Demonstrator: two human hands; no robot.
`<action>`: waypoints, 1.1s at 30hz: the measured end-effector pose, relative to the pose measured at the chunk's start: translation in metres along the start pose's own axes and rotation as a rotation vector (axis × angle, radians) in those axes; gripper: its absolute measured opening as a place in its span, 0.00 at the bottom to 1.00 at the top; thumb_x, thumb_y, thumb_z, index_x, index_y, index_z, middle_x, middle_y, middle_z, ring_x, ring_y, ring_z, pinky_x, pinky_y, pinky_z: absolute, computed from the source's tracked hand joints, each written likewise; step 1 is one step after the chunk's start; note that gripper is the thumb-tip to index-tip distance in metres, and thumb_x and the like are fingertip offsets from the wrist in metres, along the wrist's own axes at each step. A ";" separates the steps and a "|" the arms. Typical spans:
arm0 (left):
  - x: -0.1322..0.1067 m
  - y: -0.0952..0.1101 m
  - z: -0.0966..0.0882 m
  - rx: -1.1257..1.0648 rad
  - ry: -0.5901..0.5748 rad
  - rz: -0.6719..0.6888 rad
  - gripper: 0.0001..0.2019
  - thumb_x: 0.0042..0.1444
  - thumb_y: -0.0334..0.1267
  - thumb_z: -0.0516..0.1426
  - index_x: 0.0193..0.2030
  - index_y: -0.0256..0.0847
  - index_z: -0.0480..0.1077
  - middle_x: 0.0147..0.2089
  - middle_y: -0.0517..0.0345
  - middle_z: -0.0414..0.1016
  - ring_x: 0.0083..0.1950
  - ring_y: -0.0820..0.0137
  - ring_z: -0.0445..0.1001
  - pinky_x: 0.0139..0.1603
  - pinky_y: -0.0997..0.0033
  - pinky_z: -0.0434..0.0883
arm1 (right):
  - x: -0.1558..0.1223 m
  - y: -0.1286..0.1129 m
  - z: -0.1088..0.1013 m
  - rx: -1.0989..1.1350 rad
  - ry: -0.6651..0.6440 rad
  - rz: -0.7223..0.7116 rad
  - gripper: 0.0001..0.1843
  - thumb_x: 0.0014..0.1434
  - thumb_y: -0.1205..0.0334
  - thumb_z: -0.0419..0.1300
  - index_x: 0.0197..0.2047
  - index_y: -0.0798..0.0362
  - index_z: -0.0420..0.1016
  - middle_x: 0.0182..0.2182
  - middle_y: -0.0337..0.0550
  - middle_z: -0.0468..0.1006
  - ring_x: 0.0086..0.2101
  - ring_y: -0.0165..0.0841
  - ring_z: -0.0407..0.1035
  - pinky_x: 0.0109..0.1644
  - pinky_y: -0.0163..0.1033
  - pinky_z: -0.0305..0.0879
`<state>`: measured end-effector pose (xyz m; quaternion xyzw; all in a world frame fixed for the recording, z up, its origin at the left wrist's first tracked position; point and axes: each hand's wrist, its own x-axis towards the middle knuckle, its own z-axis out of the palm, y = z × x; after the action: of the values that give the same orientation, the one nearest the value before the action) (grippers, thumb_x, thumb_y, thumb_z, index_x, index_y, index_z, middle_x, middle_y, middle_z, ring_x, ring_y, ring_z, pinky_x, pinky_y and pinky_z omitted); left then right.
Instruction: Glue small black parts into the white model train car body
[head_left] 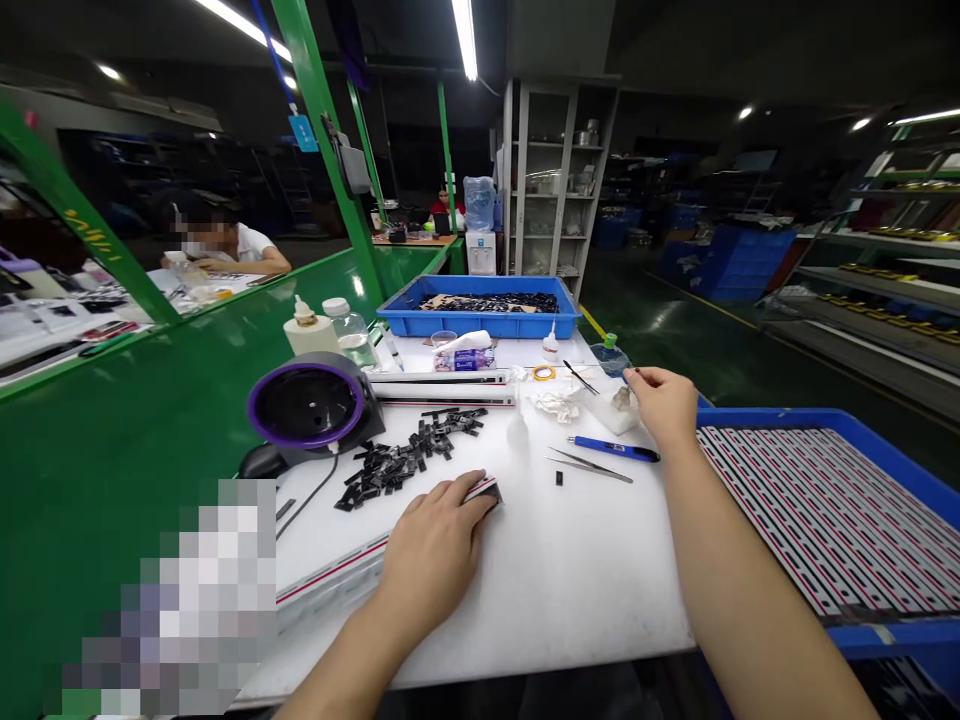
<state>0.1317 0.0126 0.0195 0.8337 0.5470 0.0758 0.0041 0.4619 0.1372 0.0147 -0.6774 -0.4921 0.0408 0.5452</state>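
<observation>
My left hand [439,535] lies palm down on the end of a long clear strip with a red line [337,575], fingers curled over its tip on the white table [570,580]. My right hand [664,400] reaches forward with thumb and forefinger pinched together over a small white tray [611,410]; what they pinch is too small to name. A pile of small black parts [409,455] lies just beyond my left hand. Tweezers [589,463] and a blue pen-like tool [611,449] lie beside my right wrist.
A purple-rimmed round device [313,405] stands at the left. Bottles [349,330], a blue bin [480,305] of black parts and tape sit at the back. A blue tray [840,500] of striped strips lies at right. A person sits at the far left bench.
</observation>
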 end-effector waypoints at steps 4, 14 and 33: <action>0.001 -0.001 -0.002 0.003 -0.007 0.001 0.17 0.65 0.37 0.46 0.51 0.54 0.73 0.65 0.63 0.66 0.58 0.61 0.70 0.55 0.55 0.69 | -0.001 -0.001 0.001 -0.002 0.026 0.006 0.17 0.49 0.49 0.64 0.30 0.56 0.81 0.24 0.44 0.79 0.28 0.38 0.70 0.34 0.40 0.61; 0.003 -0.002 -0.002 -0.009 -0.020 -0.007 0.17 0.64 0.37 0.46 0.51 0.54 0.73 0.66 0.62 0.64 0.57 0.61 0.71 0.55 0.54 0.69 | 0.002 -0.008 -0.007 0.331 0.328 0.169 0.18 0.52 0.47 0.63 0.29 0.56 0.77 0.24 0.43 0.78 0.20 0.30 0.65 0.24 0.35 0.61; 0.003 -0.001 -0.004 -0.038 -0.026 -0.019 0.16 0.64 0.38 0.46 0.50 0.53 0.73 0.65 0.62 0.66 0.57 0.62 0.71 0.55 0.54 0.69 | -0.102 -0.090 0.041 0.980 -0.774 0.322 0.12 0.48 0.55 0.68 0.28 0.57 0.80 0.18 0.40 0.73 0.17 0.22 0.59 0.19 0.29 0.51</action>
<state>0.1314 0.0155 0.0239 0.8292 0.5532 0.0752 0.0277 0.3296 0.0861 0.0189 -0.3514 -0.4697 0.5835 0.5617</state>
